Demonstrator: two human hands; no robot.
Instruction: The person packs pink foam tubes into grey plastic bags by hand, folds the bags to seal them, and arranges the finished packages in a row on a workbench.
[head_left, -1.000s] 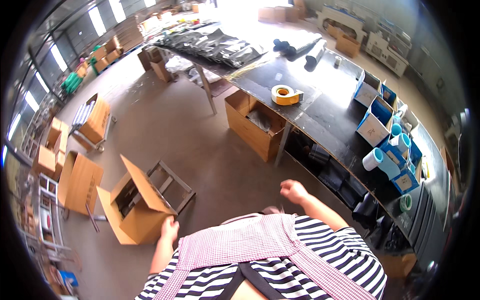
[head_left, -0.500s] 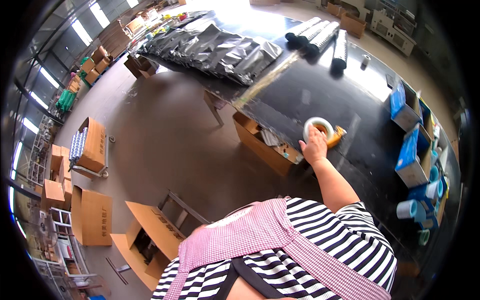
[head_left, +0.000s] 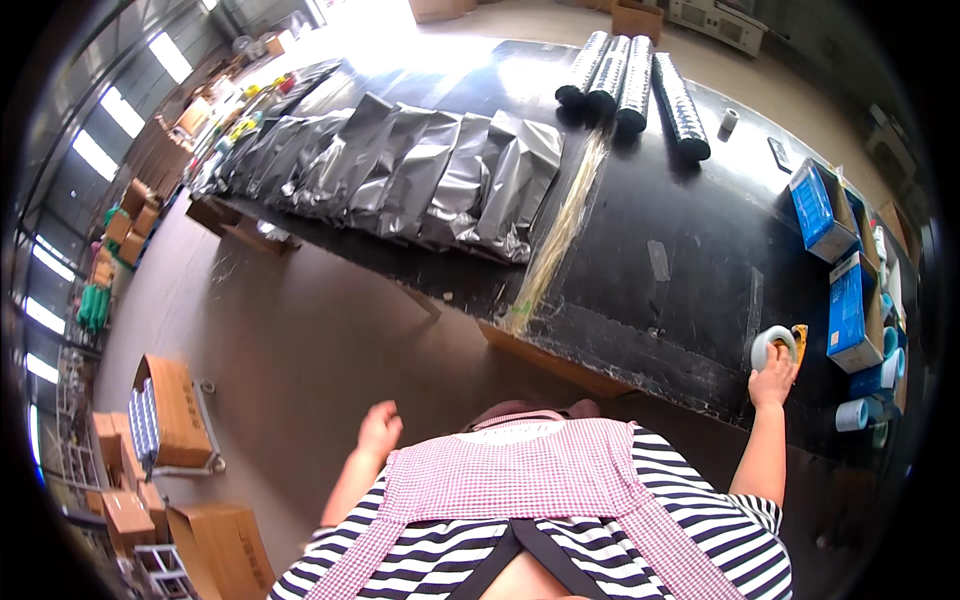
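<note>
My right hand [head_left: 772, 382] reaches to the near edge of the black tabletop [head_left: 660, 250], fingers curled around a tape roll [head_left: 773, 345] with an orange dispenser. The roll looks light, rigid and easy to grip by its rim; it is a pale ring standing on edge. My left hand [head_left: 378, 430] hangs loose, holding nothing.

Black table top [head_left: 690, 260]: matt, scuffed, glossy where lit. Foil bags [head_left: 430, 170]: silver, shiny, creased. Tape roll [head_left: 772, 345] w/ orange plastic dispenser, under right hand [head_left: 772, 380]. Cardboard boxes [head_left: 175, 410]: matt brown. Apron [head_left: 530, 480]: checked cloth.
</note>
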